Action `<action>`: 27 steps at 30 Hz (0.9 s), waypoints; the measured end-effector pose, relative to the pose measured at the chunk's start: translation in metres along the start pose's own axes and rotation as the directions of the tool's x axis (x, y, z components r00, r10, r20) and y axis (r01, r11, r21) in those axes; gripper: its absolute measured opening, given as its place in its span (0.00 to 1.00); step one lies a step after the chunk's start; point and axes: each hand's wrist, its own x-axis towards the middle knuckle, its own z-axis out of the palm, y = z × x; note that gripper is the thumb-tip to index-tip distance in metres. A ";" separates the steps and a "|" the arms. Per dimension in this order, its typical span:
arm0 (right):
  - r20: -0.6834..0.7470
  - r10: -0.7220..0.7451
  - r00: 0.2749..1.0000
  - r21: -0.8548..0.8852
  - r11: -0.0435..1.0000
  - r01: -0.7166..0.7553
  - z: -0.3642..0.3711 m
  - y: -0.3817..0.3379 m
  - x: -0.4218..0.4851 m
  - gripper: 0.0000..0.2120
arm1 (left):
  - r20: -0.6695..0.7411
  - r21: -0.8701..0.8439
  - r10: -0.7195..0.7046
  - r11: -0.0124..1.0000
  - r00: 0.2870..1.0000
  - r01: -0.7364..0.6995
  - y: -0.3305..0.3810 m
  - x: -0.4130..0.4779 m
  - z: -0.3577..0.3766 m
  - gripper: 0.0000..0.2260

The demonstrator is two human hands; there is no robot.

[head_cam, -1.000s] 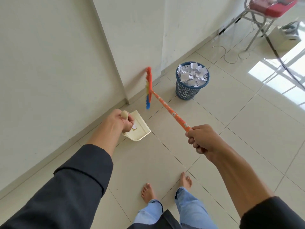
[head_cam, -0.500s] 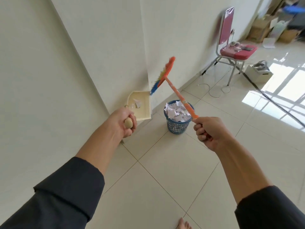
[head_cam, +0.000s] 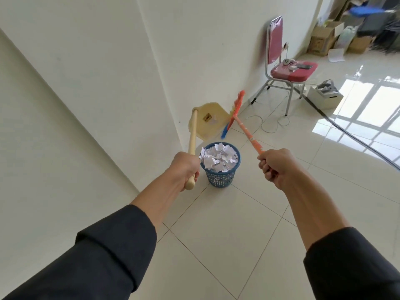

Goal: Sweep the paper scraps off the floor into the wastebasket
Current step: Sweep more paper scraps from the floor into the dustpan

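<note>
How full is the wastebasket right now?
Full: crumpled paper scraps fill the blue wastebasket to its rim, some rising slightly above it.

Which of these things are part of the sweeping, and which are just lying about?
Part of the job: dustpan held by left hand, broom held by right hand, blue wastebasket full of paper scraps.

Just lying about: red chair, cardboard boxes, floor cable.
</note>
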 end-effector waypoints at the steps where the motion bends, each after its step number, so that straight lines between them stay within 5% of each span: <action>1: -0.004 0.013 1.000 -0.001 1.000 -0.013 -0.004 0.001 0.003 0.06 | 0.000 0.023 0.006 1.000 1.000 -0.006 0.003 0.001 0.009 0.05; 13: -0.021 0.054 0.998 -0.074 0.996 -0.055 -0.025 0.009 0.016 0.06 | -0.003 0.103 0.018 0.995 1.000 -0.018 0.011 0.007 0.031 0.05; 20: -0.051 -0.084 0.995 -0.294 0.953 0.065 -0.003 0.012 0.000 0.09 | -0.042 -0.045 -0.040 0.998 0.998 0.038 0.006 0.004 -0.023 0.06; 27: 0.094 -0.065 0.993 -0.184 0.979 0.081 0.086 0.042 -0.050 0.14 | -0.072 -0.241 -0.096 0.968 0.993 0.076 -0.051 -0.022 -0.118 0.04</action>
